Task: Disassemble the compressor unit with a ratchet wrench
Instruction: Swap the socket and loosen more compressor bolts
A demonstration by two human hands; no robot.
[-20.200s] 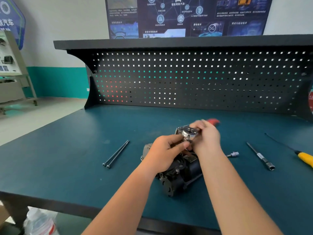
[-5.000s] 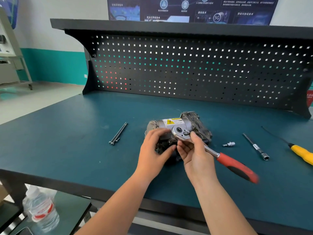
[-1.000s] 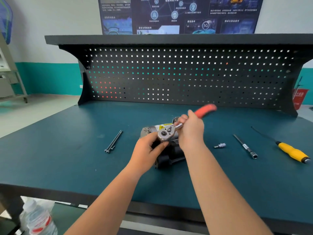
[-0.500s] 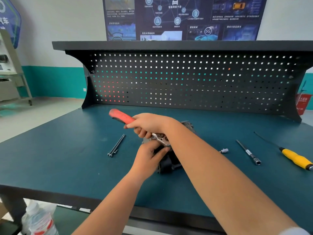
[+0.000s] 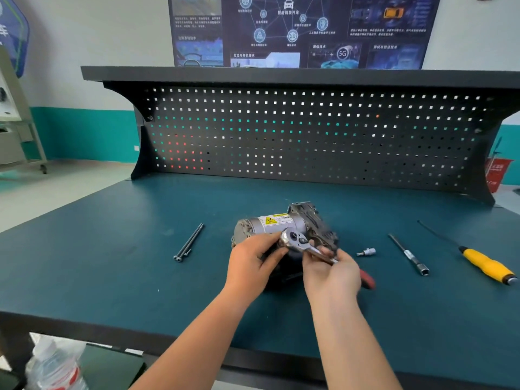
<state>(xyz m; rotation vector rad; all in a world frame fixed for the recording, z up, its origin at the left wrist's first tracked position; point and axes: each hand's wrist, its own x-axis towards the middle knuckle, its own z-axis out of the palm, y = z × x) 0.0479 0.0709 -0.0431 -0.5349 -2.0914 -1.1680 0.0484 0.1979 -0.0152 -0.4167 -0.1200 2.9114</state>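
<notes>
The compressor unit, a silver cylinder with a yellow warning label and a dark cast end, lies on the green workbench. A ratchet wrench has its chrome head over the unit's near side and its red handle running back to the right. My right hand grips the wrench's shaft just behind the head and hides most of the handle. My left hand holds the unit's near left side, its thumb against the wrench head.
Two long bolts lie left of the unit. To the right lie a small socket bit, an extension bar and a yellow-handled screwdriver. A black pegboard closes off the back. A water bottle stands below the front edge.
The wrench handle has swung from pointing far left round to near right in my right hand. My left hand stays on the unit.
</notes>
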